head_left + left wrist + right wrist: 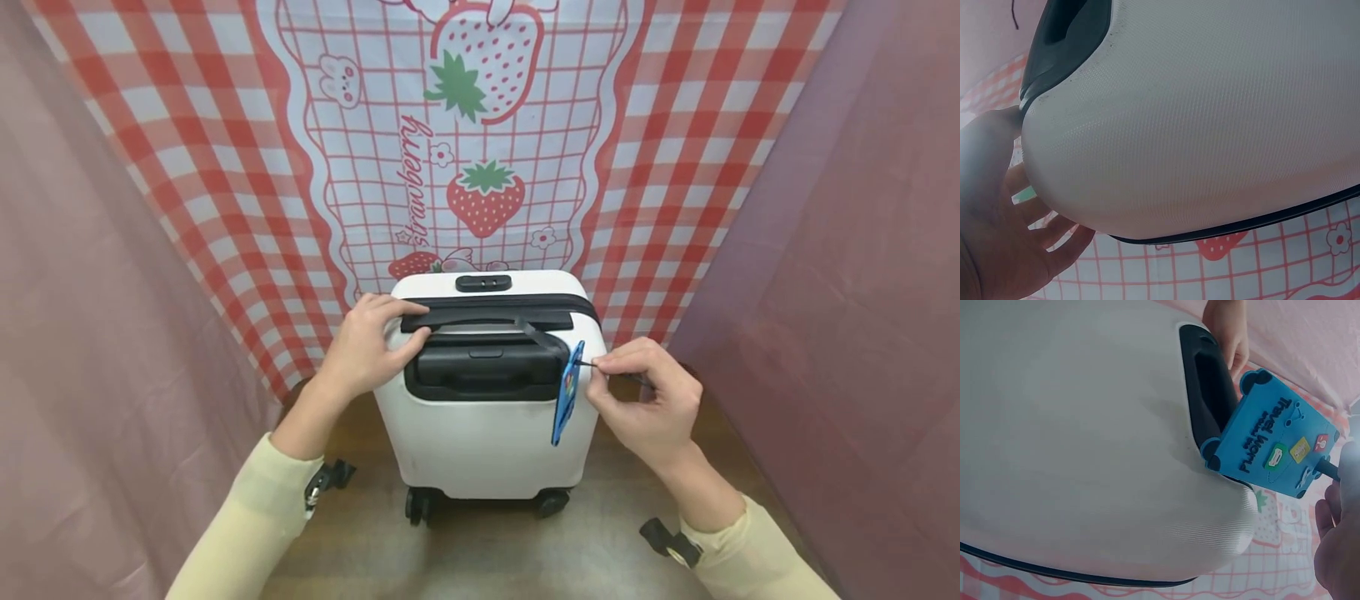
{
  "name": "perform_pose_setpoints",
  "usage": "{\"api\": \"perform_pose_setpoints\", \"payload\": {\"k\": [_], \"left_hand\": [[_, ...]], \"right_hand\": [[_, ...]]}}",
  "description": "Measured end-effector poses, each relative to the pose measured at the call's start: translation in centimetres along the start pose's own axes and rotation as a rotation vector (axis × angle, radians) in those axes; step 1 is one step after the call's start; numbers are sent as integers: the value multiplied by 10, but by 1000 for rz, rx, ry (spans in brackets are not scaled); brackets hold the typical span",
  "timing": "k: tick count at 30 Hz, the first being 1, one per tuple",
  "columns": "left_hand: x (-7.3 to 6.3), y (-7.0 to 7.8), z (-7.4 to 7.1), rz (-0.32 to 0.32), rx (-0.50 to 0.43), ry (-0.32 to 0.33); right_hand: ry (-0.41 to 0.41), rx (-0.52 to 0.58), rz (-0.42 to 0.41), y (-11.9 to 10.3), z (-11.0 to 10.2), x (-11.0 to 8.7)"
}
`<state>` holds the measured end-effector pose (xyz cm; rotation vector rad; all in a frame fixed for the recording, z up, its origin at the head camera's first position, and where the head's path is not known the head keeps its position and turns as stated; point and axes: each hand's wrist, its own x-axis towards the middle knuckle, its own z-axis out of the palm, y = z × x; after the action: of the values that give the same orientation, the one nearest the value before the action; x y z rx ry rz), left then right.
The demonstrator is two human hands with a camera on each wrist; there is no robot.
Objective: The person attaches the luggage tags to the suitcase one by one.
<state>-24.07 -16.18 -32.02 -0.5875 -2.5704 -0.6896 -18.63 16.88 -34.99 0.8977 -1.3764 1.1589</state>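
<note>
A white suitcase (487,450) stands upright with its black carry handle (480,318) on top. My left hand (367,346) rests at the left end of this handle, index finger and thumb on either side. In the left wrist view its fingers (1044,215) lie spread against the suitcase's corner. My right hand (648,400), right of the suitcase, pinches a thin black strap (585,363) between thumb and fingers. A blue luggage tag (1275,437) printed "Travel World" hangs from it. A dark strip (536,333) runs from the handle toward the tag; whether it loops round is unclear.
A combination lock (483,283) sits at the suitcase's back edge. Behind hangs a red-and-white checked strawberry cloth (487,200). Pink curtains (817,292) flank both sides. Black wheels (551,502) stand on the brown floor (480,558).
</note>
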Motion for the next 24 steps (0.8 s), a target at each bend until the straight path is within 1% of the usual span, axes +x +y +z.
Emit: {"api": "perform_pose_setpoints", "payload": {"k": [14,24], "left_hand": [[-1,1,1,-5,-4,-2],[-1,0,2,-1,-1,-4]], "right_hand": [[-79,-73,55,8,-4,-14],[-149,-156,129,5,-3,-12]]}}
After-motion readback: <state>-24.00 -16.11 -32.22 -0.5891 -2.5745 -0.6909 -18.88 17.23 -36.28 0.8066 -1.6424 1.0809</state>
